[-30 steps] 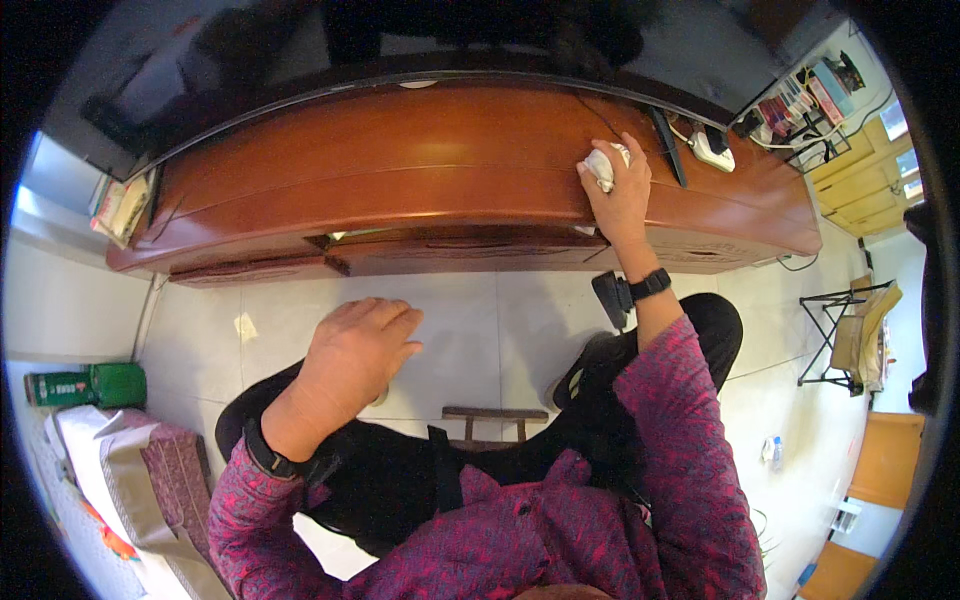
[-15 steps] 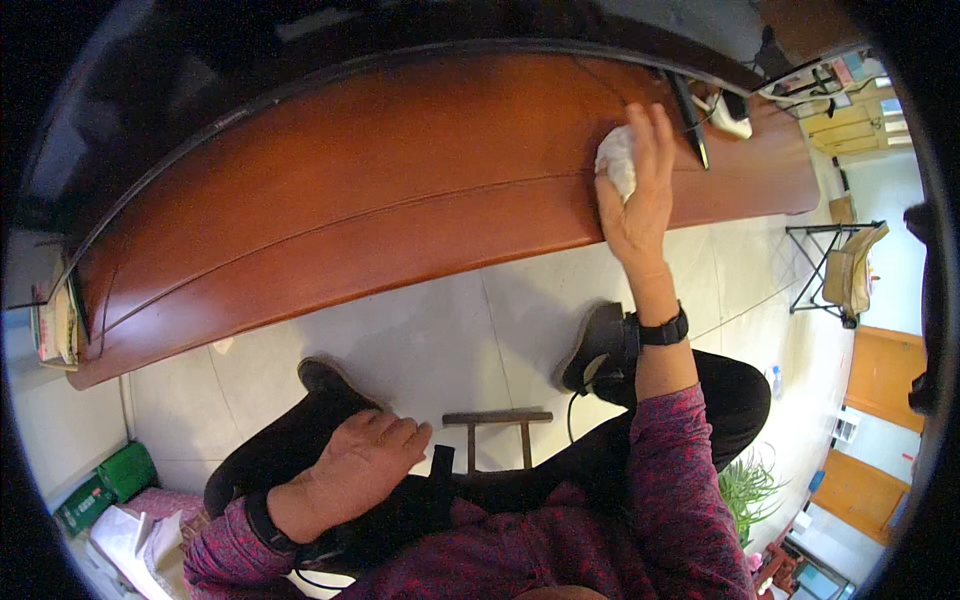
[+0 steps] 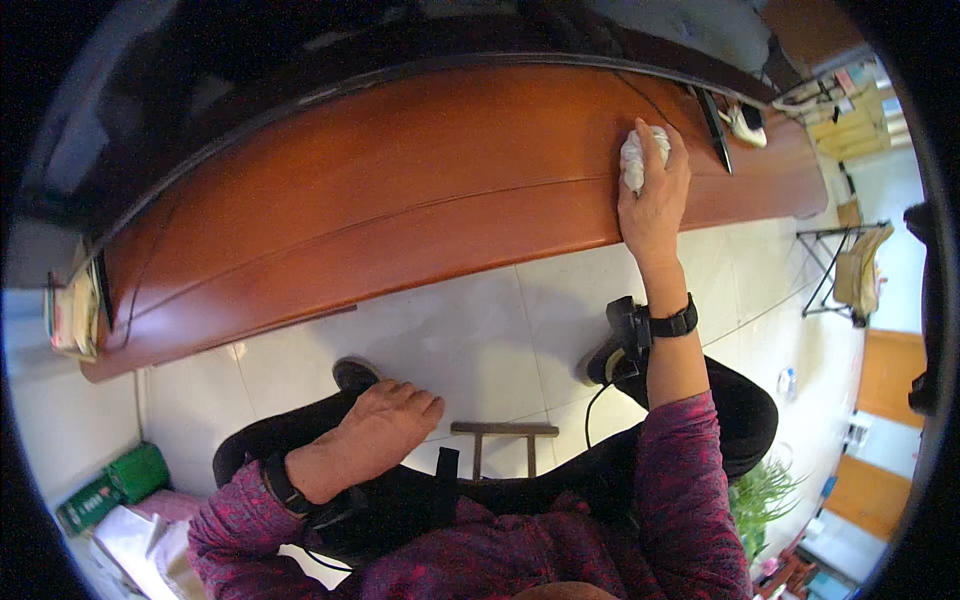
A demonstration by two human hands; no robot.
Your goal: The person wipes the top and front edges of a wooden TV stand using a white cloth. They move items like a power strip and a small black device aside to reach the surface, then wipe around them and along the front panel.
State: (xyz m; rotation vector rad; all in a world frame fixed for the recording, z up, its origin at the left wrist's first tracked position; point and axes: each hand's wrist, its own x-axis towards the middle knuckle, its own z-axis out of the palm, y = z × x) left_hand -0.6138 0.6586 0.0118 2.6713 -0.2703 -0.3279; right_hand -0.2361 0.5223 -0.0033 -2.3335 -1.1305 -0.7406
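My right hand (image 3: 655,190) is stretched out over the right part of a glossy red-brown wooden desk (image 3: 400,200). Its fingers are wrapped round a crumpled white wad (image 3: 645,158) that looks like a cloth or tissue, pressed on the desktop. Part of the wad is hidden under my fingers. Above my left thigh, away from the desk, rests my left hand (image 3: 385,425), back upward, with its fingers loosely curled together and nothing seen in them.
A large dark screen (image 3: 420,30) runs along the desk's back. A black bar-shaped object (image 3: 715,130) and a white device (image 3: 747,125) lie right of my right hand. Books (image 3: 75,315) stand at the left end. A wooden frame (image 3: 505,430) is between my legs; a folding chair (image 3: 858,270) stands right.
My right hand has closed more tightly round the white wad and pressed down with it, a little to the right in the picture. The left hand stays nearly still; the whole view has shifted slightly.
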